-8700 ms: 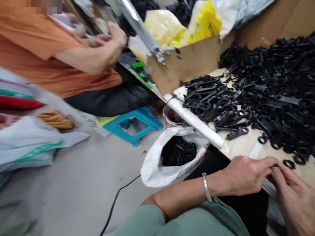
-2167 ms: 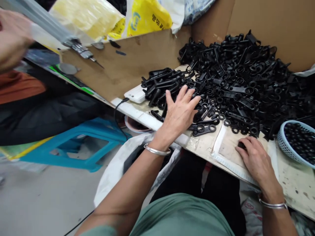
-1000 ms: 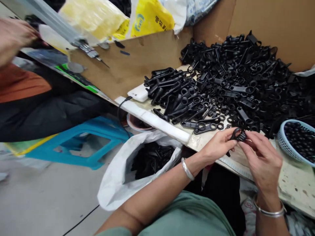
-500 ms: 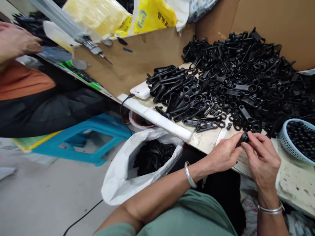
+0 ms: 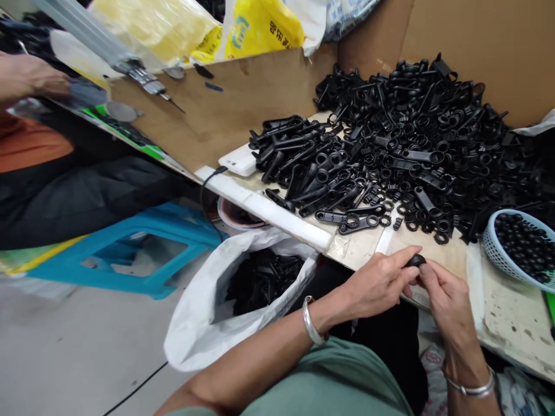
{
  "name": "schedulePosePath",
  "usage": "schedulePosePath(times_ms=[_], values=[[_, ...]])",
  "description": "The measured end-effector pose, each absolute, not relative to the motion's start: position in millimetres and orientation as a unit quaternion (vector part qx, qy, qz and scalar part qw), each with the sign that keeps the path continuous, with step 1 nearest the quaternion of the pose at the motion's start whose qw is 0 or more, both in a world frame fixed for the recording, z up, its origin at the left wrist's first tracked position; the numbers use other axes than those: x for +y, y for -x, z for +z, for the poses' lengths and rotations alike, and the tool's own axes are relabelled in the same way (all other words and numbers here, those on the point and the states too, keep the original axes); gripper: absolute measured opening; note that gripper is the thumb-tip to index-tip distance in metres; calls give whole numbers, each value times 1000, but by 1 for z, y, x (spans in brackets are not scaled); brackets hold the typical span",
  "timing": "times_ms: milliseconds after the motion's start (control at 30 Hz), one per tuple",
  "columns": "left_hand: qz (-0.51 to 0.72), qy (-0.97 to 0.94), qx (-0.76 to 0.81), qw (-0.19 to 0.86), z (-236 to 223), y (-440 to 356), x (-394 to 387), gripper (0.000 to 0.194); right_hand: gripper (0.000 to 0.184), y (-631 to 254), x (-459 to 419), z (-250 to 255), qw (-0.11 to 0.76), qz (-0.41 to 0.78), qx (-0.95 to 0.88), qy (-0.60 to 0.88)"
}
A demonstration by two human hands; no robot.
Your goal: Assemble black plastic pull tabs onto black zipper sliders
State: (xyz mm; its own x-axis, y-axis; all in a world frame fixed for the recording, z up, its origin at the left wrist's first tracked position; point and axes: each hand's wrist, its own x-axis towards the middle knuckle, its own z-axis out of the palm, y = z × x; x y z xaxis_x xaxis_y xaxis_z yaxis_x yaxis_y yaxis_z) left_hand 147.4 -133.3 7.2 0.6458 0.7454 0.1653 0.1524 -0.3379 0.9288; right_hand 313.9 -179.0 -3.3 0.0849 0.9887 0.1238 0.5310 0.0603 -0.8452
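A small rounded black plastic part (image 5: 415,261) is pinched between both hands above the table's front edge; most of it is covered by fingers. My left hand (image 5: 381,281) grips it from the left with thumb and fingers closed. From the right, my right hand (image 5: 446,292) presses on it with thumb and fingertips. Just beyond the hands lie loose black rings (image 5: 441,237) and flat black arm-shaped pieces (image 5: 359,223). Behind them rises a big heap of black plastic parts (image 5: 416,133).
A light blue basket (image 5: 492,245) of black balls stands at right. Below the table's left edge sits an open white sack (image 5: 191,323) of black parts. A powered driver (image 5: 143,78) hangs upper left. A blue stool (image 5: 108,277) and another person's hand (image 5: 32,81) are at left.
Both hands have moved slightly down and left in view, still holding the black part, which now shows a rounded top. The whole view has shifted a little.
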Motion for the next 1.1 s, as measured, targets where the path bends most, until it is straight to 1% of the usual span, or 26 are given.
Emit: schedulePosePath(times_ms=[67, 133, 167, 233, 267, 333, 367, 433, 500, 567, 633, 700, 800, 867, 967, 1033, 1100], values=[[303, -791, 313, 429, 6, -140, -130, 43, 43, -310, -169, 1, 373, 295, -637, 607], [314, -827, 337, 323, 9, -126, -122, 44, 39, -314, -152, 7, 339, 270, -675, 597], [323, -838, 356, 259, 12, -116, -116, 45, 37, -319, -141, 11, 325, 230, -689, 606], [343, -832, 417, 129, 20, -92, -101, 46, 34, -332, -117, 20, 290, 101, -699, 646], [348, -816, 456, 72, 25, -79, -92, 46, 34, -339, -105, 24, 259, 31, -699, 666], [338, -775, 533, -7, 31, -52, -71, 47, 33, -347, -83, 30, 165, -65, -696, 696], [332, -760, 558, -27, 31, -40, -59, 47, 32, -348, -74, 31, 115, -93, -692, 707], [328, -741, 586, -30, 28, -19, -35, 46, 29, -347, -60, 32, 34, -123, -679, 723], [320, -735, 598, -14, 20, -5, -15, 45, 27, -342, -53, 31, -13, -136, -667, 732], [303, -738, 603, 3, 12, 4, -1, 45, 25, -340, -49, 28, -29, -148, -664, 732], [297, -737, 607, 15, 8, 6, 5, 45, 22, -343, -48, 24, -19, -162, -674, 721], [318, -728, 607, 18, 9, 0, 1, 44, 19, -351, -48, 18, 20, -173, -685, 707], [366, -745, 558, 12, 12, -25, -18, 40, 20, -365, -50, 12, 115, -168, -709, 675], [387, -786, 482, 28, 12, -50, -34, 36, 22, -372, -55, 12, 187, -148, -737, 633], [422, -825, 363, 94, 9, -92, -57, 33, 20, -374, -71, 19, 276, -121, -767, 567], [443, -828, 308, 150, 11, -117, -67, 34, 19, -370, -85, 26, 301, -102, -786, 531], [439, -825, 283, 215, 15, -135, -74, 34, 18, -362, -100, 32, 304, -64, -810, 497]])
